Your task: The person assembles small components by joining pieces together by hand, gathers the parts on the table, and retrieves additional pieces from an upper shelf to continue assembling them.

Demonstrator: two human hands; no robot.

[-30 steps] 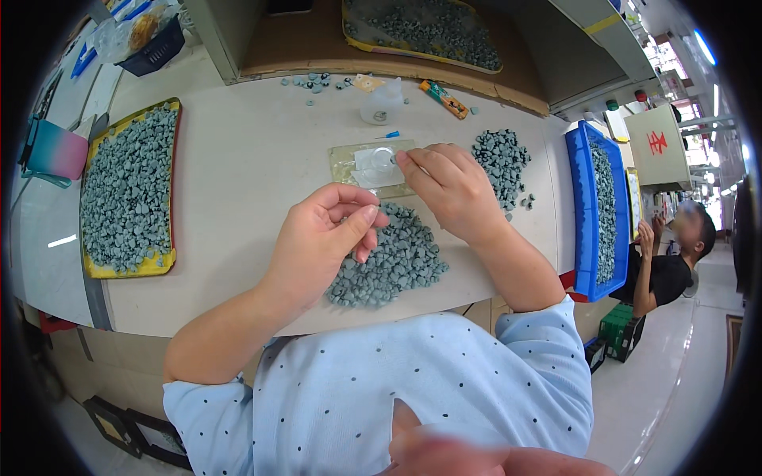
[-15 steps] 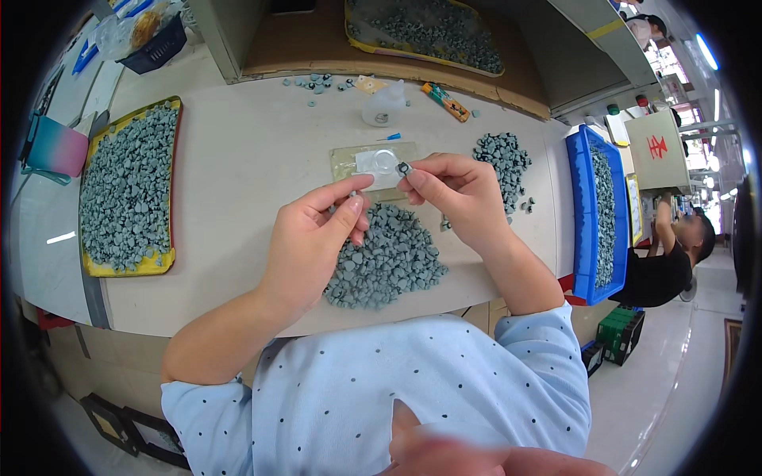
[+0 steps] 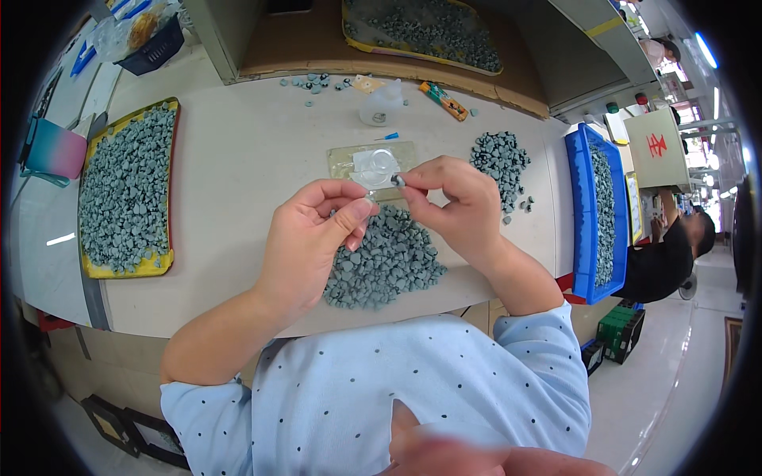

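We've got a small grey piece (image 3: 401, 181) pinched in our right hand (image 3: 456, 208) fingertips, just above the grey pile (image 3: 385, 258) on the worktop (image 3: 238, 166). Left hand (image 3: 309, 242) alongside, thumb and forefinger closed together, contents unclear. Clear pad (image 3: 371, 162) just beyond both hands.

Both hands, left hand (image 3: 305, 238) and right hand (image 3: 456, 206), pinch small grey parts above a grey pile (image 3: 386, 260).

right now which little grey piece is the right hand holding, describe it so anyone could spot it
Start at the big heap of grey pieces on the white table in front of the person. Just above it, the right hand pinches one small grey piece at its fingertips, over the clear plastic sheet. Unlike its neighbours, it is lifted off the table.
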